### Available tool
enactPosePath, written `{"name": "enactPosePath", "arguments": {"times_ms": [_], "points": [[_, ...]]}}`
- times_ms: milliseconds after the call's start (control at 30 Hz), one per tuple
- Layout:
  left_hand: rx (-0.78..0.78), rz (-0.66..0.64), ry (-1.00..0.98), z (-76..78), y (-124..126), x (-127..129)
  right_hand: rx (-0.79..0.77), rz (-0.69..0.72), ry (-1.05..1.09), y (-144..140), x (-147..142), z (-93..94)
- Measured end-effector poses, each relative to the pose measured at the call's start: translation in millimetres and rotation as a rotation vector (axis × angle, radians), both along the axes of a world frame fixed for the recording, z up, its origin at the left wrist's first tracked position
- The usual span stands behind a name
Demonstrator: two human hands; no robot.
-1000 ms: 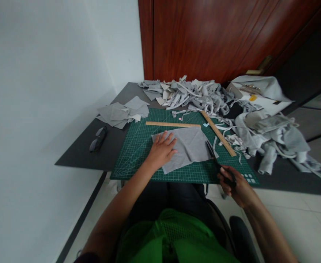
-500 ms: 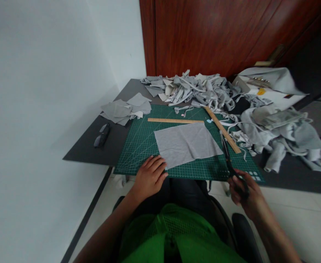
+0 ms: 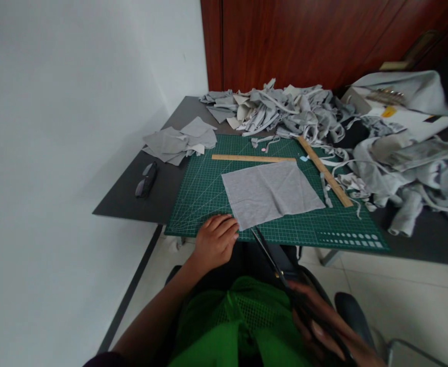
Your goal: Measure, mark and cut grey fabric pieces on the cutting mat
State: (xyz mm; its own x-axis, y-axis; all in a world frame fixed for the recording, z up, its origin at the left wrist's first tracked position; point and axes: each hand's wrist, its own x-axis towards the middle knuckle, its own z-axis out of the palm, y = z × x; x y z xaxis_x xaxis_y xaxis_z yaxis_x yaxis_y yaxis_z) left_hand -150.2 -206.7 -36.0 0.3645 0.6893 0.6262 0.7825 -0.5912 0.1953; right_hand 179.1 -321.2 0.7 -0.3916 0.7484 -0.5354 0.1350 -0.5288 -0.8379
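Green mat (image 3: 197, 191), grey cloth (image 3: 268, 191) on it, left hand (image 3: 217, 240) by its corner, grip unclear, right hand (image 3: 324, 309) holding scissors (image 3: 270, 258)

left hand (image 3: 217, 239): one | right hand (image 3: 329, 311): one | scissors (image 3: 272, 261): one pair | wooden rulers (image 3: 247, 158): two | green cutting mat (image 3: 197, 188): one | large flat cloth piece (image 3: 272, 191) upon this mat: one | dark spectacles (image 3: 147, 180): one pair | white box (image 3: 407, 122): one | worktop (image 3: 124, 206): one | cloth heaps (image 3: 285, 112): three, but inside them the pieces overlap, so I cannot count these
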Motion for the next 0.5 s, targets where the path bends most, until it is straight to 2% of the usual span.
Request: {"name": "enactPosePath", "arguments": {"times_ms": [167,300,433,500], "points": [[0.002,0.011,0.003,0.0,0.5,1.5,-0.115,-0.15,0.046,-6.6,-26.9,11.8],[0.032,-0.001,0.003,-2.0,1.1,1.1,-0.225,-0.204,0.108,-9.7,-45.1,24.1],[0.035,-0.013,0.022,-4.6,1.5,-0.1,-0.217,-0.196,0.055,-2.3,-51.1,31.6],[0.039,-0.008,0.027,-5.2,1.4,0.0,-0.152,-0.147,0.023,1.8,-53.4,30.3]]}}
